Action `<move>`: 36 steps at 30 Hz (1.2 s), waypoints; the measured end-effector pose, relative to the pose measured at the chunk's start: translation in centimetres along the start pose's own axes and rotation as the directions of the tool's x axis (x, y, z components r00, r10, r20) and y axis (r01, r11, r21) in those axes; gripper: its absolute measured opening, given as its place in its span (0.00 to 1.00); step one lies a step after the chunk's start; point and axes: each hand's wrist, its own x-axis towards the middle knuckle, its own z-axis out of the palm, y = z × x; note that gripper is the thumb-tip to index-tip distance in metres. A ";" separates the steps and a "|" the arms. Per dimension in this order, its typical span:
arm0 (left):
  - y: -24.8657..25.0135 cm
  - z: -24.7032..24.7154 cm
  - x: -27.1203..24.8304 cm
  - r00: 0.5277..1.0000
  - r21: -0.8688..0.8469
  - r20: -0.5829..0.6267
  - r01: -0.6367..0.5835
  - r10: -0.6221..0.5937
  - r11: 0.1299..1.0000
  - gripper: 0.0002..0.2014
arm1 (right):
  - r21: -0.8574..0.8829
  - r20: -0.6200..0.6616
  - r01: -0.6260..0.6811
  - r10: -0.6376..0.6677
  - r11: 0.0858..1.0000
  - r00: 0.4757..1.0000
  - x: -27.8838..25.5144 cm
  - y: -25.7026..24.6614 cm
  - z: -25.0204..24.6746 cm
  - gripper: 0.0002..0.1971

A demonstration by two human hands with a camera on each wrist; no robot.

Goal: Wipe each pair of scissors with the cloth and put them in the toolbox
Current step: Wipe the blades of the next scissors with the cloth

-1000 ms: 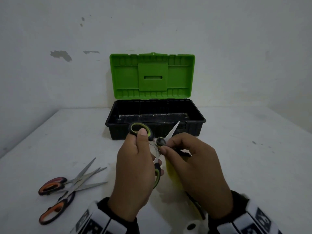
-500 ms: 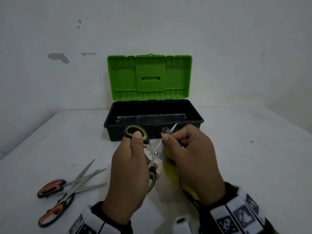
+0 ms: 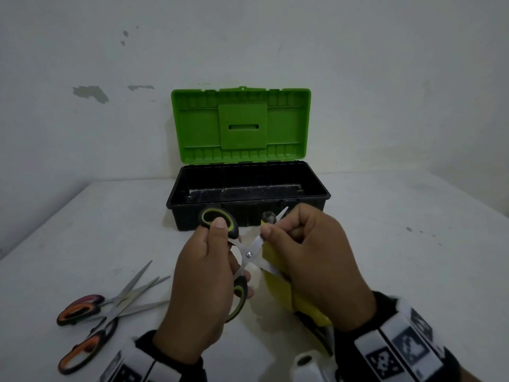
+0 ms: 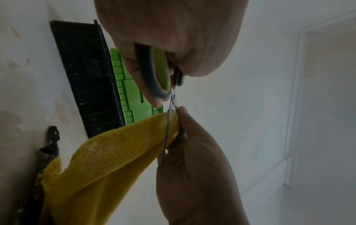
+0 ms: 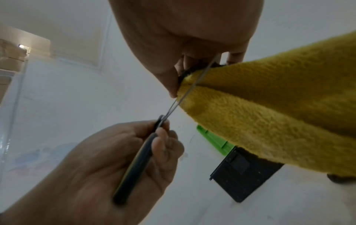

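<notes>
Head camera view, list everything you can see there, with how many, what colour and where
toolbox: one, black base with green lid standing open, at the back of the table against the wall; base looks empty
green-handled scissors: one pair, black and green handles, blades open, held above the table in front of the toolbox
cloth: one, yellow, wrapped round one blade of the held scissors
orange-handled scissors: two pairs, black and orange handles, lying crossed on the table at front left
table: one, white, some dark specks at right
wall: white, chipped patches at upper left
left hand: grips the green scissor handles
right hand: pinches the cloth on the blade
</notes>
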 end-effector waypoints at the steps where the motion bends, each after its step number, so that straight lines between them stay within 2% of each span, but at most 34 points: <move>1: 0.0 -0.1 0.0 1.000 0.001 0.003 -0.004 0.004 1.000 0.20 | -0.002 0.017 0.006 -0.006 1.000 1.000 -0.2 -0.1 0.0 0.10; 6: 0.1 0.1 -0.1 1.000 -0.001 0.019 -0.023 0.023 1.000 0.19 | 0.037 -0.096 -0.041 0.045 0.998 0.994 0.8 0.6 -0.8 0.11; 11: 0.1 0.0 -0.1 1.000 -0.043 0.021 -0.020 0.021 0.999 0.21 | 0.019 -0.016 -0.009 0.010 1.000 1.000 -0.2 -0.1 -0.3 0.10; 16: 0.2 0.2 -0.2 1.000 -0.054 0.030 0.003 -0.001 0.999 0.20 | 0.047 -0.138 -0.055 0.061 0.997 0.989 1.1 0.5 -1.1 0.11; 21: 0.1 -0.1 0.0 1.000 -0.048 0.029 0.003 -0.002 0.999 0.22 | 0.016 0.003 -0.003 0.003 1.000 1.000 -0.6 -0.4 -0.3 0.10; 28: 0.0 -0.1 -0.2 0.999 -0.042 0.031 -0.018 0.019 0.999 0.20 | 0.093 -0.170 -0.098 0.112 0.991 0.979 2.2 1.3 -2.2 0.13; 32: 0.2 -0.8 0.2 0.988 0.073 -0.031 -0.152 0.154 0.986 0.21 | 0.104 -0.188 -0.051 0.070 0.993 0.980 1.7 1.0 -3.3 0.10; 36: 0.2 -0.6 0.1 0.940 0.215 -0.033 -0.325 0.339 0.921 0.22 | 0.066 -0.083 -0.015 0.020 0.998 0.996 0.3 -0.3 -2.6 0.06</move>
